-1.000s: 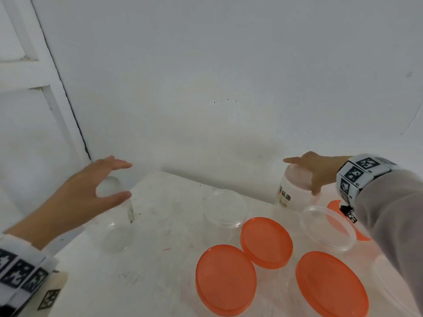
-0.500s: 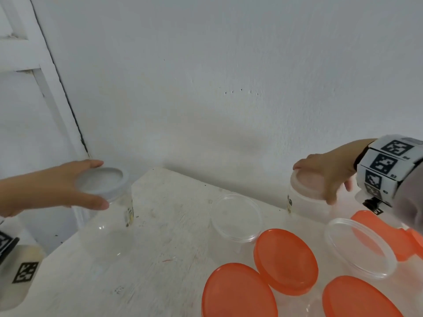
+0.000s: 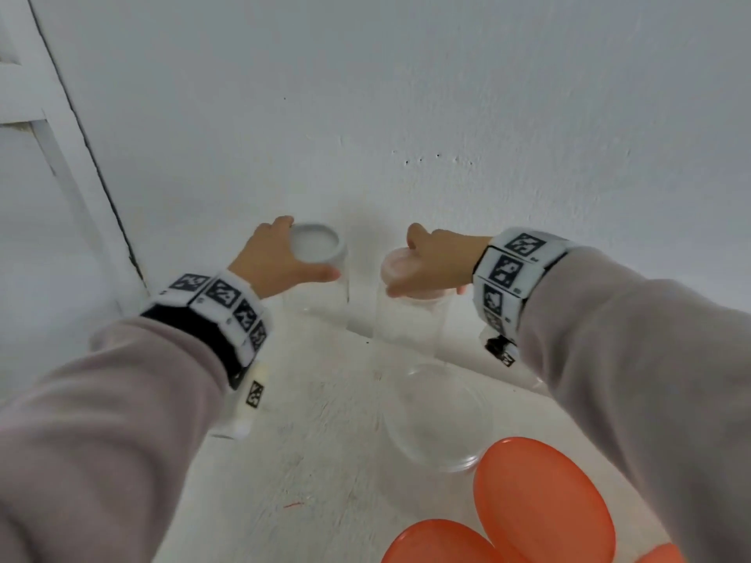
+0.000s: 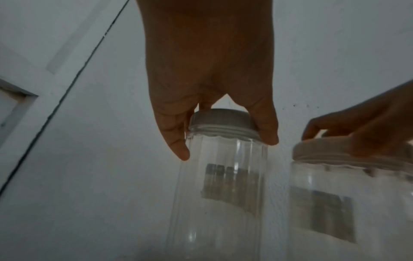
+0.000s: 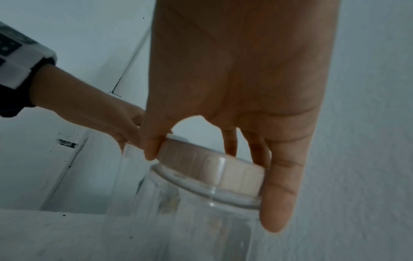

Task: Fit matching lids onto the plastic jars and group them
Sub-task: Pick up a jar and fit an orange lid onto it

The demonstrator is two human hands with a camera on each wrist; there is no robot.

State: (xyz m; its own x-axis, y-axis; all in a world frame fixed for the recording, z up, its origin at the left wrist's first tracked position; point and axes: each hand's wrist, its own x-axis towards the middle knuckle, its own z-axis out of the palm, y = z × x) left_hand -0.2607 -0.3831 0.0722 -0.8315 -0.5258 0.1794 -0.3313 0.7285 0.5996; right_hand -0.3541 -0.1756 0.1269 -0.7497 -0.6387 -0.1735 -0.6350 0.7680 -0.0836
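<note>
Gripping from above, the left hand [image 3: 280,262] had its fingers and thumb curled round the grey lid [image 3: 315,247] of a clear ribbed jar [image 4: 220,194] at the far edge of the tabletop [image 3: 325,461], close to the white wall [image 3: 406,95]. Over on the other side, the right hand [image 3: 430,258] was clamped the same way on the pale lid [image 5: 210,169] of a second clear jar [image 3: 410,319], thumb on one flank, fingers down the other. Both grips were narrow and full, each holding a lid. The two jars stood just beside each other, upright in the head view, each with a label on its wall; whether their sides touched, I couldn't tell. Nearer the person, a clear lid [image 3: 439,416] sat on top of another clear jar, and orange lids [image 3: 544,505] crowded the near right corner. Both wrists wore white bands with black square markers [image 3: 508,270], and grey sleeves [image 3: 101,420] covered the forearms.
</note>
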